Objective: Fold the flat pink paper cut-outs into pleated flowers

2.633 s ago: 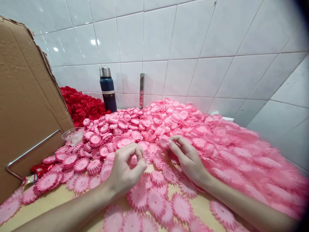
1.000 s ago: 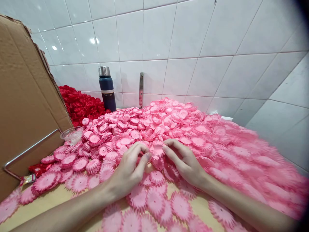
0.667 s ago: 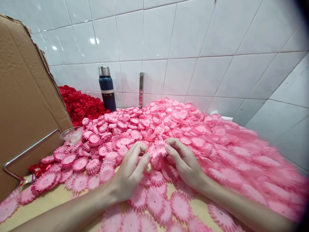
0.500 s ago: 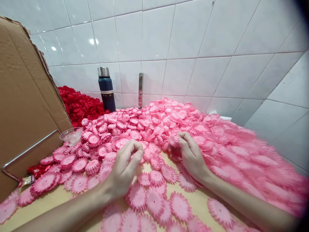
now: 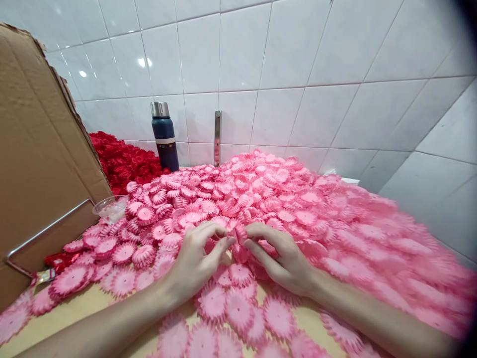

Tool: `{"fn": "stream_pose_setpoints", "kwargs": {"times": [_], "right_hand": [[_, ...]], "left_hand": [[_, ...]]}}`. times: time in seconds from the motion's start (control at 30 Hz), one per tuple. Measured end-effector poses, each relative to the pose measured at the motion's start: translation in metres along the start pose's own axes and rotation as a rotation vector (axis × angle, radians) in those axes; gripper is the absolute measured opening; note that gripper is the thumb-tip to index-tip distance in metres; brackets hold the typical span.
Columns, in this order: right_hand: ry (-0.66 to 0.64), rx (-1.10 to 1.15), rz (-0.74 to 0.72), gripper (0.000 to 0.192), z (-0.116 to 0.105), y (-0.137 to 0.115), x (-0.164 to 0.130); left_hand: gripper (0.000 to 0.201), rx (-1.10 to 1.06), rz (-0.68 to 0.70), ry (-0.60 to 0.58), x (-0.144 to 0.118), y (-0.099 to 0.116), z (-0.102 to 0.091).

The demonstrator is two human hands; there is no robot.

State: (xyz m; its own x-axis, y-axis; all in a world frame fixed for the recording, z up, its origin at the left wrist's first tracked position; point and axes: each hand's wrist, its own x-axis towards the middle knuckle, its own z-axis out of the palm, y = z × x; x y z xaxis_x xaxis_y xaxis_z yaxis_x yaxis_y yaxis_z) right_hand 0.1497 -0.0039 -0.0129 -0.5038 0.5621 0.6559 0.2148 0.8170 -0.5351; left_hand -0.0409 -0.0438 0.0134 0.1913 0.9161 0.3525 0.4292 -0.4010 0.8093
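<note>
My left hand [image 5: 201,258] and my right hand [image 5: 281,253] meet over the middle of the heap. A small pink flower-petal disc [image 5: 239,237], folded and seen nearly edge-on, sits between their fingertips. The right thumb and forefinger pinch its right side. My left thumb and forefinger are closed at its left edge; whatever else lies inside that pinch is hidden. Loose pink petal discs [image 5: 238,311] with scalloped edges and a small centre hole lie below the hands.
A large heap of pink petal discs [image 5: 261,179] rises behind the hands and spreads right. On the left stand a cardboard box [image 5: 44,129], a clear plastic cup [image 5: 111,209] and a dark blue bottle [image 5: 164,141]. Red petal pieces [image 5: 126,161] pile up near the tiled wall [image 5: 238,54].
My right hand has moved left and slightly down, bringing its pink petal disc to the fingertips of my left hand. The left hand has shifted slightly right, its thumb and forefinger reaching forward.
</note>
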Motion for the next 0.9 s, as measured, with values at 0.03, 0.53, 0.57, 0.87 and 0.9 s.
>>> {"fn": "stream_pose_setpoints", "kwargs": {"times": [0.03,0.53,0.57,0.87,0.9], "right_hand": [[0.011,-0.009,0.02,0.008,0.0,0.0,0.001],[0.242,0.008,0.288,0.016,-0.005,0.007,0.007],[0.194,0.023,0.261,0.016,-0.004,0.005,0.007],[0.05,0.013,0.081,0.008,-0.001,0.0,0.005],[0.02,0.007,0.05,0.008,-0.001,0.001,0.004]], "left_hand": [[0.016,-0.015,-0.012,-0.011,0.0,0.0,0.0],[0.026,-0.003,0.357,0.174,-0.003,0.008,-0.006],[0.026,0.005,0.324,0.183,-0.002,0.006,-0.006],[0.009,0.156,0.125,0.025,0.001,0.006,-0.002],[0.012,0.164,0.12,0.012,0.001,0.006,-0.002]]}}
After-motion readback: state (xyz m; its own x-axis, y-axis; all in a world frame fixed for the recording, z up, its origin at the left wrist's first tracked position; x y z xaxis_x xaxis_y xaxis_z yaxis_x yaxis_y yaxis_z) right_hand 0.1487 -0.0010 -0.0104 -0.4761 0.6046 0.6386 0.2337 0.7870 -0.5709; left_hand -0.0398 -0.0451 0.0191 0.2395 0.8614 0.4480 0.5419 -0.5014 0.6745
